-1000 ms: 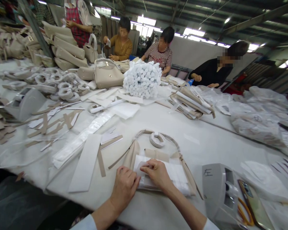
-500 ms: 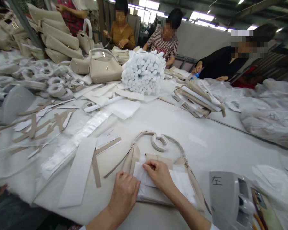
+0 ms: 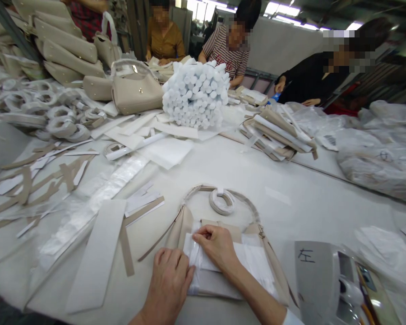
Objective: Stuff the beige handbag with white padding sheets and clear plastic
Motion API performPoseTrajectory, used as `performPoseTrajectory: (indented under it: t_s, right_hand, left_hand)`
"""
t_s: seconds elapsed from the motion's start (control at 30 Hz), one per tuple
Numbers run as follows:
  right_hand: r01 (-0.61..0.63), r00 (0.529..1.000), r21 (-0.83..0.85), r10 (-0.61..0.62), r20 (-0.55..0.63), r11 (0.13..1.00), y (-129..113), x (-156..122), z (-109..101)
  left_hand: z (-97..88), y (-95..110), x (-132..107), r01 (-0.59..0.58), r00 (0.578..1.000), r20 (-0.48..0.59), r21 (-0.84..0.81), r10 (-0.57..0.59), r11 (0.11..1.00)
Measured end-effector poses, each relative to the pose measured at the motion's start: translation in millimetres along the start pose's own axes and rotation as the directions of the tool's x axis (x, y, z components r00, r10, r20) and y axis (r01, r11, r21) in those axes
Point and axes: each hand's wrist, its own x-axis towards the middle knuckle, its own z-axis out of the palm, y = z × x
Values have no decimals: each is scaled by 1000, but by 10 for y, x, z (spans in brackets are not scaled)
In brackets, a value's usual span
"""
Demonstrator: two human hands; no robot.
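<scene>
A beige handbag (image 3: 186,221) lies flat on the white table (image 3: 291,198) in front of me, its strap looping away from me around a small white roll of tape (image 3: 222,201). White paper wrapping (image 3: 250,257) covers the bag's front. My left hand (image 3: 169,282) is curled against the wrapping's left edge, fingers closed on the bag's side. My right hand (image 3: 218,246) pinches the white wrapping at the bag's top, fingers pressed together.
A grey tape dispenser (image 3: 321,280) stands at my right. White and beige strips (image 3: 98,253) lie at my left. Farther off are a bundle of white rolls (image 3: 198,92), a finished bag (image 3: 135,90), stacked pieces (image 3: 277,131) and plastic bags (image 3: 379,162). Several people work at the far side.
My view has tipped down and nearer to the bag. My right hand has shifted slightly left along the wrapping; my left hand stays at the bag's left edge.
</scene>
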Motion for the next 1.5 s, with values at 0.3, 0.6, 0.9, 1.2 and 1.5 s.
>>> performPoseTrajectory:
  t_s: [0.3,0.6,0.9,1.2,1.5]
  right_hand:
    - [5,995,-45,-10,-104,999,39,3,44]
    - [10,988,-221,-44,-150,975,62,68,89]
    - [-19,985,-111,-1,-175,994,27,255,132]
    - [156,926,80,-118,-358,984,210,-597,-285]
    - [384,863,-207,-429,-267,900,293,-1184,-110]
  left_hand:
    - [191,-19,-133,-377,924,176,295,338,878]
    - [280,-28,-183,-385,921,205,342,332,857]
    - [277,-54,-184,-399,915,216,339,342,852]
    - [145,-2,-210,-370,928,108,364,356,855]
    - [320,-32,-254,-445,890,95,397,446,803]
